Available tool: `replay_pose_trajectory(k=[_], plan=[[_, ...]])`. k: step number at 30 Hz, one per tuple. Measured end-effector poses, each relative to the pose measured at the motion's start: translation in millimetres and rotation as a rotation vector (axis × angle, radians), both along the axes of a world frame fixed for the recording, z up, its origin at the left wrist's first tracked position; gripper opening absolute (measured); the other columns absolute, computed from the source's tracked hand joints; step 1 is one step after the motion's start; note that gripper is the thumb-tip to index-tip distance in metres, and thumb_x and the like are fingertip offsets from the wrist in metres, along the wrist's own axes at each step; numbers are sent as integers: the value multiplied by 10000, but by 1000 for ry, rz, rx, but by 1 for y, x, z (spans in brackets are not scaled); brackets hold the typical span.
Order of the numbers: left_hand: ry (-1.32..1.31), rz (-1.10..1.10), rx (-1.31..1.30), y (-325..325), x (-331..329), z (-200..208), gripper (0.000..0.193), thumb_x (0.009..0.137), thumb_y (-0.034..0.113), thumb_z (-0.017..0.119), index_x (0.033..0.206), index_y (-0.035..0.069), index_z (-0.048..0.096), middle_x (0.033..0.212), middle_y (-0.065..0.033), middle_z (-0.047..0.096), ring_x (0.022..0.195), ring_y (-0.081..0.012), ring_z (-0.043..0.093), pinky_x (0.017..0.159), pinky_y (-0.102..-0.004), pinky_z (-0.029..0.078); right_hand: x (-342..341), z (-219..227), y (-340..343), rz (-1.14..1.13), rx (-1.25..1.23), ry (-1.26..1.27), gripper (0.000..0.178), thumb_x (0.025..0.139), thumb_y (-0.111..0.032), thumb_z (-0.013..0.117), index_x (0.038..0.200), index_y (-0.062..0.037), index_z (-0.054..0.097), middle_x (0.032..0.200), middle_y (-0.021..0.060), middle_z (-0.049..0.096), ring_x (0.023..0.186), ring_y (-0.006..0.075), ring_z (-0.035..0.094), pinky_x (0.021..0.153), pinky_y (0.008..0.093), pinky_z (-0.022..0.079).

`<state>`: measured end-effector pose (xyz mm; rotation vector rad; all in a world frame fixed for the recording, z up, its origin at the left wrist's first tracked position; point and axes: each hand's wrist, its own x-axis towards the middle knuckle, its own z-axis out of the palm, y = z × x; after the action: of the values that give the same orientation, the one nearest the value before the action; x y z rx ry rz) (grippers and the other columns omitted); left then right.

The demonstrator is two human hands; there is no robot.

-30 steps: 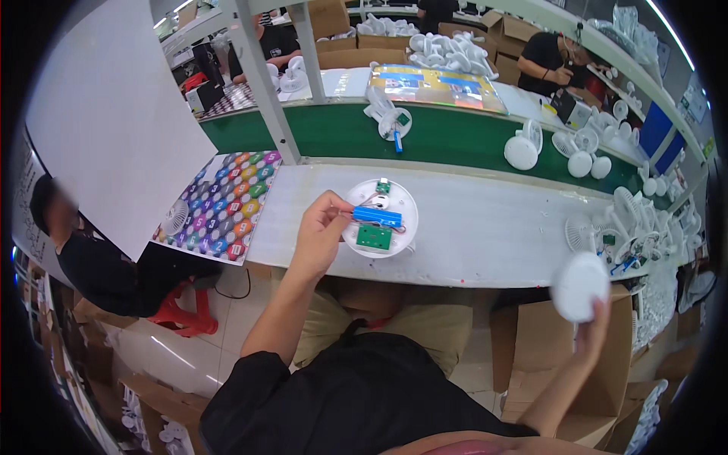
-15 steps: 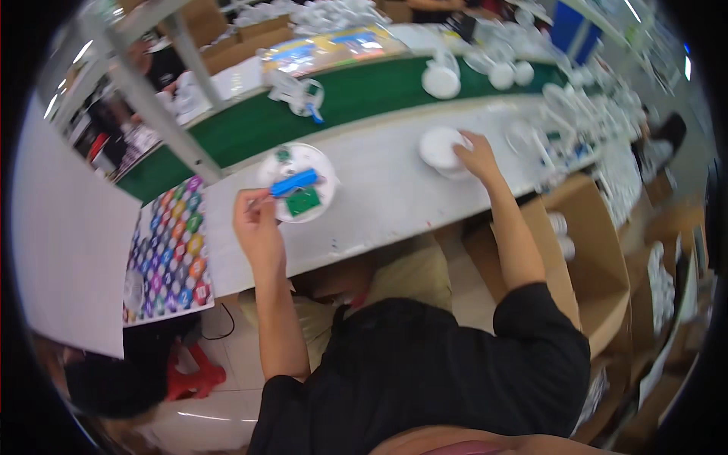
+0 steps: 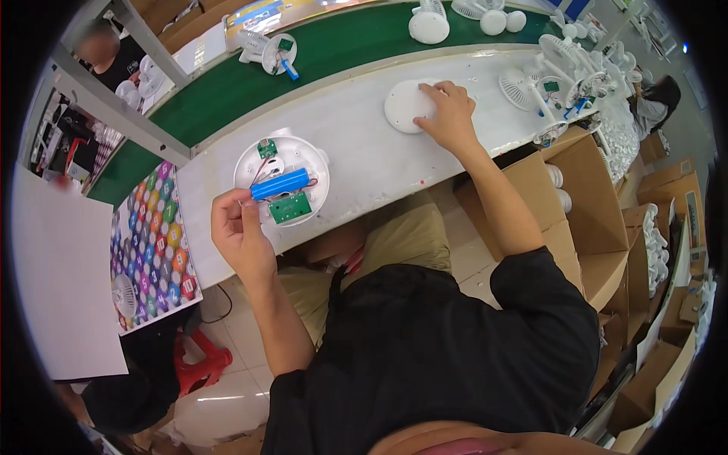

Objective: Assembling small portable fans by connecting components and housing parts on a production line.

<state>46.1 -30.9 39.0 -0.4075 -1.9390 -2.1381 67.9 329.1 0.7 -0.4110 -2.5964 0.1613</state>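
Note:
An opened round white fan base [image 3: 321, 189] lies on the bench in front of me, with green circuit boards [image 3: 291, 206], thin wires and a blue cylindrical battery [image 3: 280, 183] across its middle. My left hand [image 3: 241, 227] is at the base's left side, thumb and fingers pinching the battery's left end. Farther right, a flat round white cover [image 3: 403, 108] rests on the bench. My right hand [image 3: 452, 117] grips it from the right, thumb and forefinger across its top; the other fingertips are partly hidden.
Behind the bench runs a green conveyor belt [image 3: 341, 38] carrying a partly opened fan [image 3: 277, 54] and white fans. More fans [image 3: 557, 83] crowd the bench's right end. Cardboard boxes [image 3: 588, 197] stand to my right. A colourful patterned board [image 3: 155, 254] is at the left, and a person [image 3: 114, 57] sits beyond.
My view has shifted, sliding the scene up and left. My right hand has come farther over the white cover, which now lies flatter. The left hand stays at the battery.

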Motion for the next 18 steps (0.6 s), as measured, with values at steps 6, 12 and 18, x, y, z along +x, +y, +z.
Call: replay_pose_trajectory(k=[6,12,18], plan=[[-11,41,32,-2,4,-4,223,907,-25,535,1121,7,588,911,-89,658,749,-94,552,714,-185,436,-12,-13,-30,341,-489,234,520,775,-92,700,1277,-67,568,1223,106,560,963,312,556,871,371,448],[-46,-9,123,4,14,-1,350,911,-20,541,1261,-15,557,938,-125,685,761,-115,588,722,-191,462,-28,-34,-55,482,-478,197,538,797,-39,660,1314,-50,510,1191,114,587,922,309,601,865,332,469],[-74,39,48,0,21,1,405,905,-29,548,1309,-20,532,904,-126,692,746,-124,602,709,-192,474,4,15,-64,473,-991,390,488,813,0,615,1283,-37,488,1209,149,579,976,260,609,853,341,507]])
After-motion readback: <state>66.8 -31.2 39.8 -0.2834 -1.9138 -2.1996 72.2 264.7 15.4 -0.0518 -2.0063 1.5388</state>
